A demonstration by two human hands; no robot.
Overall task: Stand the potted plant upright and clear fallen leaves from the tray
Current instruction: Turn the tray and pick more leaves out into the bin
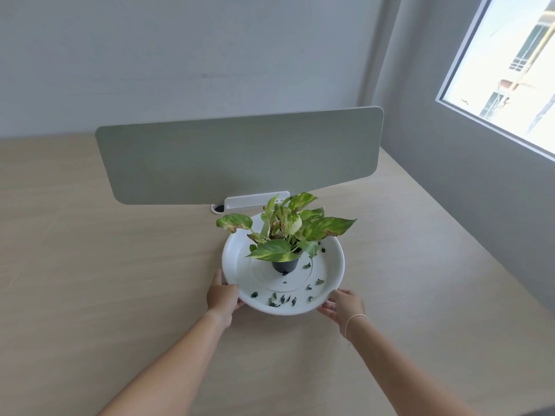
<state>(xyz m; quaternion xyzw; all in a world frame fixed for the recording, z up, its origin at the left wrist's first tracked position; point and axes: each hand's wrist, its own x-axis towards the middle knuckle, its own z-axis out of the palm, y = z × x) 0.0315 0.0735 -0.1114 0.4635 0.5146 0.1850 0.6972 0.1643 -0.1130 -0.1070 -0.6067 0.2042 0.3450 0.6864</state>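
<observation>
1. Left hand (221, 296) and right hand (345, 304), fingers curled, clasp the near rim of the round white plastic tray (232, 250).
2. The small black-potted green plant (285, 235) stands upright at tray centre; dark fallen leaves (282, 299) lie along the near edge.
3. Risk: tilting the tray could topple the pot or spill leaves onto the pale wooden desk (90, 265).

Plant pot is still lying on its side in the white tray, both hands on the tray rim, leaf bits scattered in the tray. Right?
Not quite. In the head view the plant pot stands upright in the white tray, not on its side. The rest holds: the left hand and right hand are on the tray rim, and leaf bits lie scattered in the tray.
</observation>
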